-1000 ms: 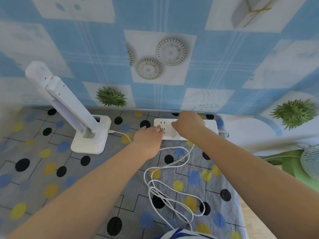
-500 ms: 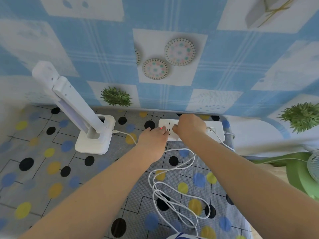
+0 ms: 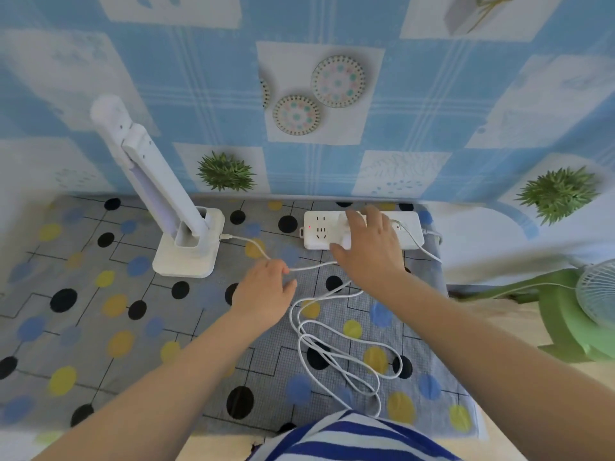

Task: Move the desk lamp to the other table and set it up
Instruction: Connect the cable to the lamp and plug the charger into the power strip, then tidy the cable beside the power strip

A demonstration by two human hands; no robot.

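So the white desk lamp (image 3: 181, 207) is sitting on the counter (image 3: 83, 327) over on the left side, back near the wall, folded up with its arm tilted up and to the left. It's well clear of both hands, nobody's touching it.

The white cable (image 3: 336, 331) comes out of the lamp base's right side and runs across the spotty cloth to the left hand (image 3: 266, 291). That hand's grip looks loosely curled, fingers pinched on the cable where it passes by the knuckles, though I can't really see how tight it is from here. The rest of the cable is piled in loose loops nearer the person, between the two arms.

The right hand (image 3: 369, 247) is further back, lying over the white power strip (image 3: 319, 229) by the wall, fingers spread and half open, covering a white plug there. Can't tell if it's actually gripping the plug or just pressing on it. A little red light shows on the strip's left end.
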